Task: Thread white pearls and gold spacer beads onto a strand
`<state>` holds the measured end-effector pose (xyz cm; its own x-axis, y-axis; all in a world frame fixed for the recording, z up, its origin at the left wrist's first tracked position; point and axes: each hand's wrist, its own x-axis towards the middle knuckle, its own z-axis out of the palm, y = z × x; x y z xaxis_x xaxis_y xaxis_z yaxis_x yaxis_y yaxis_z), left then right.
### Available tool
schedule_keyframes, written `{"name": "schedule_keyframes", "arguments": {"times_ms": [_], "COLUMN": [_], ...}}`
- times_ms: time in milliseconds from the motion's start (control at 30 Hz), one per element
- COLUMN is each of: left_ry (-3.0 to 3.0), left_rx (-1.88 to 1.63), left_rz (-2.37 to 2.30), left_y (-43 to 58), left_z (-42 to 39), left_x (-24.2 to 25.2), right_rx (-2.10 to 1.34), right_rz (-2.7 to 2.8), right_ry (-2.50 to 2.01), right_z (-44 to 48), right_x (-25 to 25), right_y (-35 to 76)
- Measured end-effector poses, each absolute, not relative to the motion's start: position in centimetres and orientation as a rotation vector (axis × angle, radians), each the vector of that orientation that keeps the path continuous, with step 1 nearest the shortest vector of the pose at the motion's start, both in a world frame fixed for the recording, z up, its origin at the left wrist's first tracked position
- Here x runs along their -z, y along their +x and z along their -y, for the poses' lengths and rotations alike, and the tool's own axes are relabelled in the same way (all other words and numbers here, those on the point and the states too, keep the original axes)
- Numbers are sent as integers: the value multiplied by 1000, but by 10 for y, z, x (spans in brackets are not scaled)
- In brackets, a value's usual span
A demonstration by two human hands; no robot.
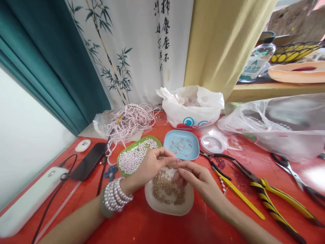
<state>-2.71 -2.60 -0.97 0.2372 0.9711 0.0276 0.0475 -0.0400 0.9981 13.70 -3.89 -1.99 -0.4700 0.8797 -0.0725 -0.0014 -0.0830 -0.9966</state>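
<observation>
My left hand [152, 166] and my right hand [195, 178] meet fingertip to fingertip above a white dish [169, 206] heaped with small gold beads. Both hands pinch something tiny between thumb and fingers; it is too small to name. Several pearl bracelets [115, 196] wrap my left wrist. Just behind my left hand sits a green dish [122, 156] full of white pearls. A blue dish [181, 145] with small metal findings lies behind the fingertips.
Strings of pearls [130, 120] pile at the back left. Two yellow-handled pliers [269, 195] and scissors [297, 176] lie on the red table at right. White plastic bags [191, 106] stand behind. A phone [88, 161], cables and a power bank [27, 203] lie at left.
</observation>
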Motion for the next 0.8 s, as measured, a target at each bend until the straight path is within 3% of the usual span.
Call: {"name": "schedule_keyframes", "arguments": {"times_ms": [467,800], "left_ry": [1128,1050], "left_rx": [-1655,-1752], "left_rz": [-1055,-1029], "left_y": [-55,-68], "left_z": [-19,-40], "left_x": [-21,-13], "right_rx": [-1806,-1951], "right_rz": [1348,1145], "right_ry": [-937,-963], "right_z": [4,-1], "right_x": [14,18], "right_y": [173,180]}}
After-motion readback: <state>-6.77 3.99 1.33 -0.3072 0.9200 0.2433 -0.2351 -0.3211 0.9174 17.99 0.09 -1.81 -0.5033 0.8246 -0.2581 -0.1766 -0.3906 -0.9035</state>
